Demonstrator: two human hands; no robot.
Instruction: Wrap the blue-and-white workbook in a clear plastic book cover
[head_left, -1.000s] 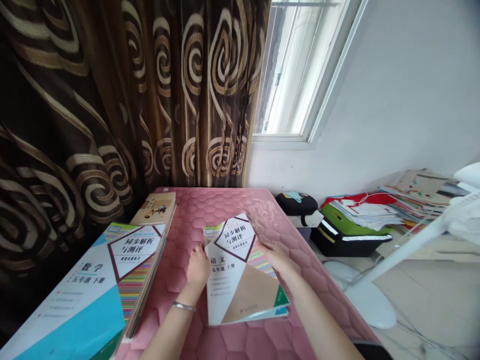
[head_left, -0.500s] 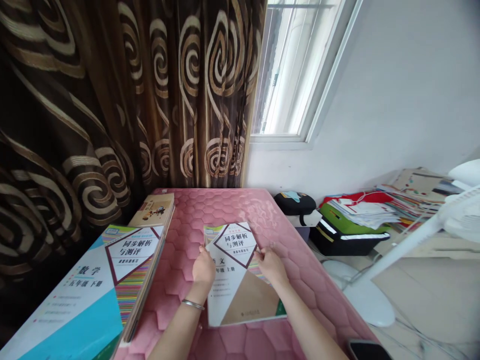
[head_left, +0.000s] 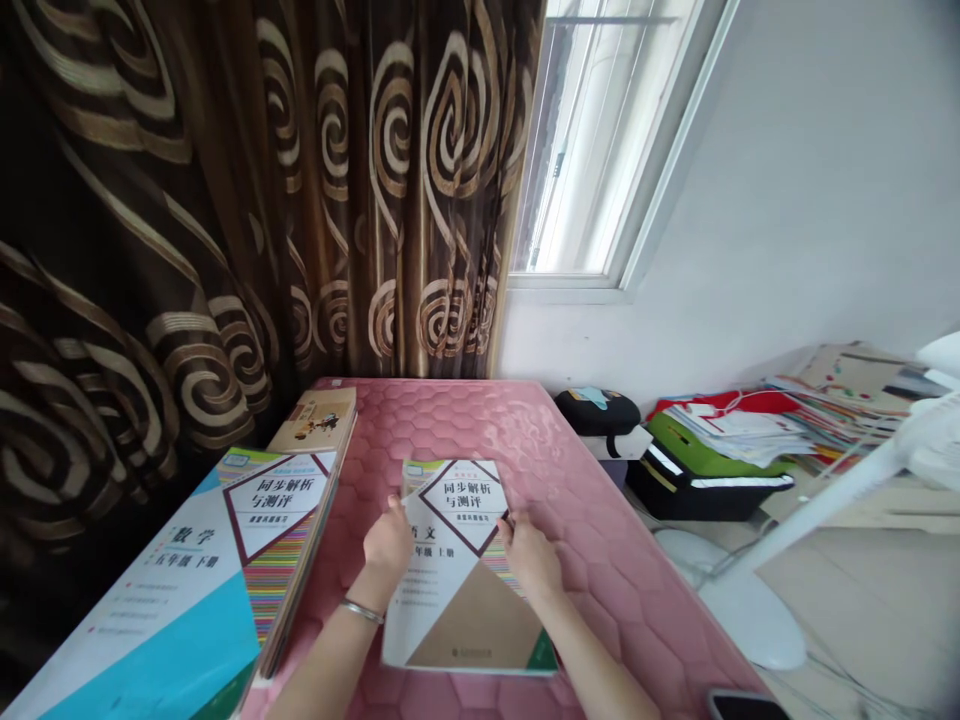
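Observation:
A workbook (head_left: 469, 610) with a white and brown cover, a dark diamond frame and Chinese lettering lies face up in front of me. My left hand (head_left: 388, 545), with a silver bangle at the wrist, closes on its left edge. On the opposite edge, the fingers of my right hand (head_left: 531, 555) are pinched. Both thumbs are near the upper half of the cover. To the left, a blue and white workbook (head_left: 172, 590) tops a pile of books, and a tan book (head_left: 322, 420) shows behind it. Underneath everything is a pink quilted cover (head_left: 435, 415).
A phone (head_left: 742, 705) lies by the near right edge. Beyond that edge stand a white fan (head_left: 757, 610), a black and green bin (head_left: 697, 470) with papers, and a black case (head_left: 596, 410). A patterned curtain (head_left: 375, 200) hangs at the back left.
The workbook has shifted a little left and nearer to me, with both hands still on its edges. My view has swung slightly left.

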